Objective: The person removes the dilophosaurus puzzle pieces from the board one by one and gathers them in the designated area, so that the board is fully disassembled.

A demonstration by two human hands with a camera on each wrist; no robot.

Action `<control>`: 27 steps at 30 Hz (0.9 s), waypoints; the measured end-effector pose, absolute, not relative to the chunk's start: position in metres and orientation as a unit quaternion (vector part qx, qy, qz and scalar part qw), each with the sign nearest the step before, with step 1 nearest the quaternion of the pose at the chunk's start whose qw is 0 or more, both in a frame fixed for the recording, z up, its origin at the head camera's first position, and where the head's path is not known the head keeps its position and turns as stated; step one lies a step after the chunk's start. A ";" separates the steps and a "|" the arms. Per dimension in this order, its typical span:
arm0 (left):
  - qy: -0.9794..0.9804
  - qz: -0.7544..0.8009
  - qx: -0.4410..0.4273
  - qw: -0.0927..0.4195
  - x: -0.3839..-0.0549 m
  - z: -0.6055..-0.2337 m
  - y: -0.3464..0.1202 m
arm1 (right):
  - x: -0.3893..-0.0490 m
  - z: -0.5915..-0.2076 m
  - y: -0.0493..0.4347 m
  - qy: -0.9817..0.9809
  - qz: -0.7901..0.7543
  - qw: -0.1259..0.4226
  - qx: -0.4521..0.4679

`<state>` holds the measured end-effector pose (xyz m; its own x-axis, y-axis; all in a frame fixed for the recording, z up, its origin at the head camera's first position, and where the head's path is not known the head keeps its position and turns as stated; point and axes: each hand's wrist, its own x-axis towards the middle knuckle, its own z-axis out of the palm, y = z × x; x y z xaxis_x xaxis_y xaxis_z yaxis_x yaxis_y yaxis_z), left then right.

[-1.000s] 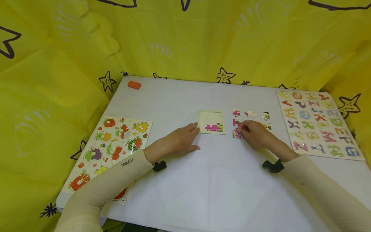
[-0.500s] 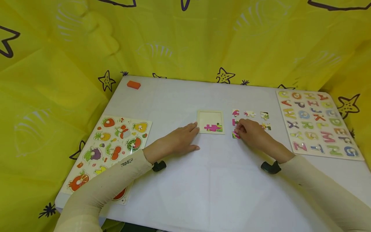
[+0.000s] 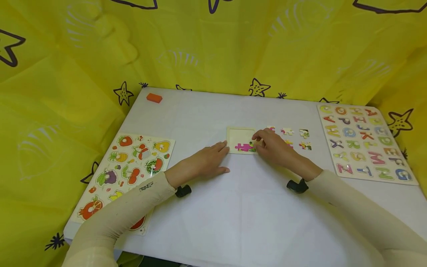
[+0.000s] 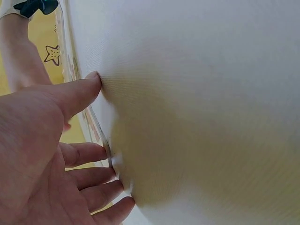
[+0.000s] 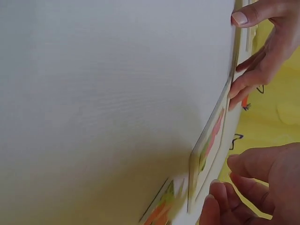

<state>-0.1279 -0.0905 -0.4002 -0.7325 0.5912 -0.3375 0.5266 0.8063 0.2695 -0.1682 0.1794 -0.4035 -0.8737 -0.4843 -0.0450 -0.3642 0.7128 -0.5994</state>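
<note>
A small square puzzle frame [image 3: 241, 128] lies mid-table, with joined pink and green puzzle pieces [image 3: 244, 147] along its lower part. My left hand [image 3: 209, 160] rests flat with its fingertips at the frame's left edge; in the left wrist view its fingers [image 4: 96, 178] are spread against the tabletop. At the frame's right edge is my right hand [image 3: 271, 146], thumb and forefinger curved toward each other. I cannot tell whether a puzzle piece is between them. Several loose puzzle pieces [image 3: 287, 131] lie to the right, some hidden by this hand.
A fruit board [image 3: 150, 148] lies at the left, partly under the left sleeve. An alphabet board [image 3: 367, 142] sits at the right. An orange block [image 3: 154, 98] is near the back left corner, with yellow cloth [image 3: 213, 44] hanging behind the table.
My right hand has moved left from the loose pieces to the frame's right edge. The left hand stays in place, and the joined pieces in the frame look the same.
</note>
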 end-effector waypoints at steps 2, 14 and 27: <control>0.927 0.078 0.301 0.209 -0.128 -0.401 -0.090 | -0.170 -0.404 0.173 0.917 -0.302 0.107 -0.239; 0.929 0.076 0.299 0.204 -0.129 -0.402 -0.090 | -0.174 -0.419 0.162 0.905 -0.299 0.122 -0.276; 0.929 0.075 0.308 0.192 -0.130 -0.404 -0.091 | -0.166 -0.412 0.156 0.908 -0.268 0.132 -0.294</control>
<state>-0.1296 -0.0910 -0.4043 -0.7365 0.6010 -0.3105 0.5433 0.7990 0.2579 -0.1657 0.1558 -0.4120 -0.7926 -0.6042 -0.0825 -0.4627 0.6839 -0.5640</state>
